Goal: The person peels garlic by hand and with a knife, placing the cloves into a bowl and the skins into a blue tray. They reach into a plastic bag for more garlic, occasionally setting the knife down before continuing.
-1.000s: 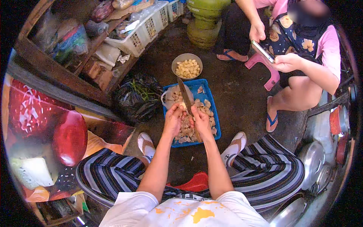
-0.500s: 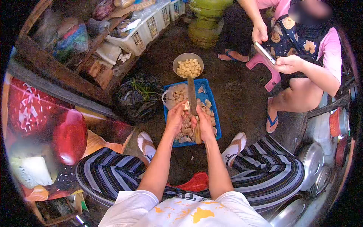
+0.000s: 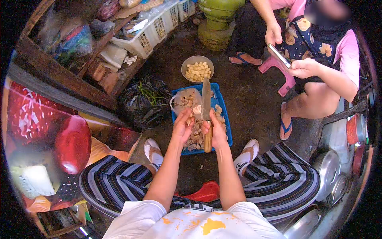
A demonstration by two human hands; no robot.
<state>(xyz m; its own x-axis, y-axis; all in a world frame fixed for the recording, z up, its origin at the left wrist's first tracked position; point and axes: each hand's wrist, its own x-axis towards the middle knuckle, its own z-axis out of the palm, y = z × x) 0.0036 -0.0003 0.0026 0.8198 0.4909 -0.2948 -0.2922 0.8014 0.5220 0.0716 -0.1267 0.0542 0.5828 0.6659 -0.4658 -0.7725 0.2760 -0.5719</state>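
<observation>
My right hand (image 3: 216,131) is wrapped round the wooden handle of a knife (image 3: 205,97), its broad blade pointing up and away from me. Pinched in the fingertips of my left hand (image 3: 182,126) is a pale garlic clove (image 3: 197,109), close to the left side of the blade. Both hands are over a blue tray (image 3: 229,137) strewn with garlic skins (image 3: 193,142). Inside the tray, at its far left, lies a clear plastic bag (image 3: 184,96) of unpeeled cloves. A bowl (image 3: 183,73) of peeled cloves stands just beyond the tray.
A black plastic bag (image 3: 145,105) with green scraps sits left of the tray. At the right, a seated person holds a phone (image 3: 279,55) near a pink stool (image 3: 287,83). White baskets (image 3: 139,43), a green gas cylinder (image 3: 215,24) and metal pots (image 3: 328,171) stand around.
The knife blade has shifted slightly right, away from the clove, and its flat shows more. My left hand has drawn back a little, with its fingers more curled.
</observation>
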